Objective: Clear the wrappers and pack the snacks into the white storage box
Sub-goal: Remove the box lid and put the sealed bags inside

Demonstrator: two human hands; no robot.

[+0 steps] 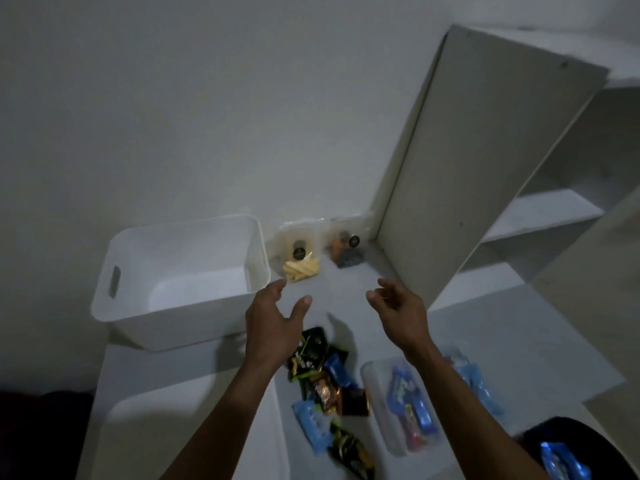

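I saw the white box [180, 282] at ten o'clock, nothing visible inside. The clear tub [401, 407] at five o'clock held blue packets. Loose snacks [325, 382] lay on the counter [194, 403] at six. My left hand [273, 313] and right hand [398, 306] hovered above, fingers relaxed, holding nothing.

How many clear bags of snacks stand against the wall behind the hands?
2. One clear bag with yellow sticks stands just right of the white storage box. The other bag, with orange and dark pieces, stands further right, near the shelf panel.
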